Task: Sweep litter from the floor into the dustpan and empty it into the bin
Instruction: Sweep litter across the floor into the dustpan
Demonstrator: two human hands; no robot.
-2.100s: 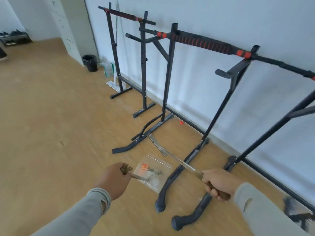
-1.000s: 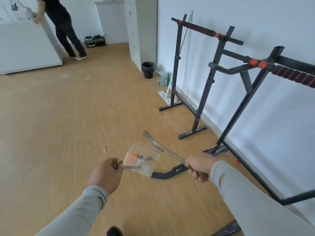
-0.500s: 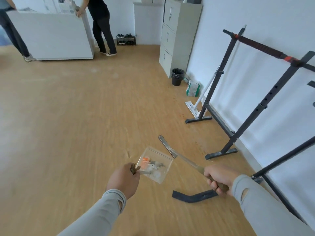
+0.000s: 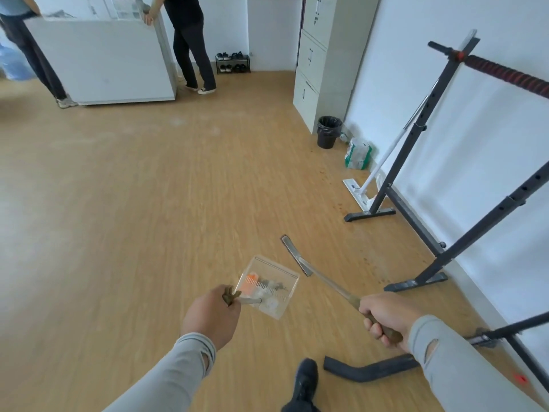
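Your dustpan (image 4: 269, 288) is clear plastic, with orange and grey litter (image 4: 261, 286) inside. Your sleeves (image 4: 178, 373) are pale grey. The floor (image 4: 148, 188) is light wood-grain. The bin (image 4: 327, 131) ahead is black with a black liner; the rack (image 4: 416, 162) is black, its bar (image 4: 505, 73) banded red.

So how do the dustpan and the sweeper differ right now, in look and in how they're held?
The dustpan is a clear, boxy tray with litter in it, orange and grey bits; the sweeper is a thin metal rod ending in a narrow flat head, carrying nothing visible. The left hand holds the dustpan by a short handle, roughly level; the right hand holds the sweeper by a long handle, angled forward and down. Both are off the floor.
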